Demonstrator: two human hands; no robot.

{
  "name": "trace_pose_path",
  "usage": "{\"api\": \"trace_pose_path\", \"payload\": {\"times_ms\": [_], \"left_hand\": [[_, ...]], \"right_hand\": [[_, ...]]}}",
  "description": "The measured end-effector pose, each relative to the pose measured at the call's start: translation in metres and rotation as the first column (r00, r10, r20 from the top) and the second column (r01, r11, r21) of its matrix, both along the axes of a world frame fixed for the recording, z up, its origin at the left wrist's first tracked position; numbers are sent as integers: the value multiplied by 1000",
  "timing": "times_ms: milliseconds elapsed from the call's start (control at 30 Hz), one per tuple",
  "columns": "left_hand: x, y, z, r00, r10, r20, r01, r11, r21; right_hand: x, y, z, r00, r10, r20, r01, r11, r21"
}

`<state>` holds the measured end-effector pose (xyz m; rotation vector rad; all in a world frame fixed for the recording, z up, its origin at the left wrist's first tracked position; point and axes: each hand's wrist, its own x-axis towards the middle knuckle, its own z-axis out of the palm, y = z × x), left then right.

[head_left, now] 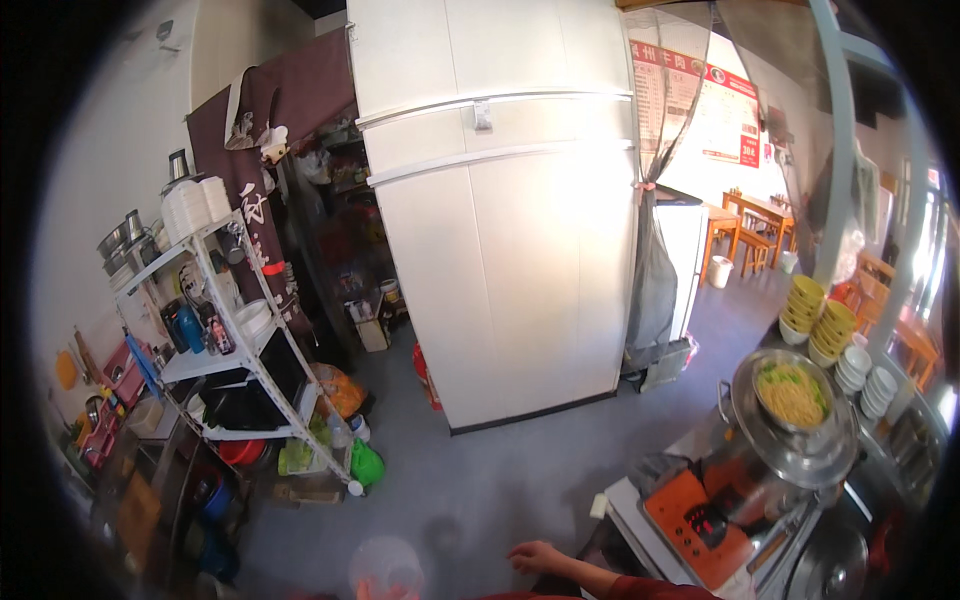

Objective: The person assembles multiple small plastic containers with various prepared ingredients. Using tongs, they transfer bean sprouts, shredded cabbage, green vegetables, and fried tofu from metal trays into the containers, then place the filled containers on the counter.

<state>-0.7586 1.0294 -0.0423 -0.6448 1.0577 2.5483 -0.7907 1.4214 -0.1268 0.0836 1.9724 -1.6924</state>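
At the bottom edge, left of centre, a translucent round plastic tub [386, 560] is in my left hand [372, 588]. Only part of that hand shows, reddish against the tub's near side. What the tub contains, if anything, I cannot make out. My right hand [537, 558] hangs over the grey floor, nothing in it, its fingers loosely apart. It is nearest to the white-topped counter with the orange-red induction cooker [697, 527].
A large pot [725, 480] stands on the right counter, topped by a metal bowl of noodles and greens [792, 395]. Beyond are stacked yellow bowls [832, 330]. A white shelf rack [265, 375] stands left, a green jug [367, 463] at its foot. Ahead rises a white panelled partition [540, 290].
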Motion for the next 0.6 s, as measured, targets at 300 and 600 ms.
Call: {"api": "trace_pose_path", "payload": {"times_ms": [300, 600], "left_hand": [[-141, 132, 37, 994, 102, 42, -103, 995, 18], [-202, 158, 28, 992, 122, -2, -121, 976, -182]], "right_hand": [[-202, 97, 56, 936, 320, -148, -272, 922, 276], [-290, 144, 25, 937, 319, -142, -269, 919, 287]]}}
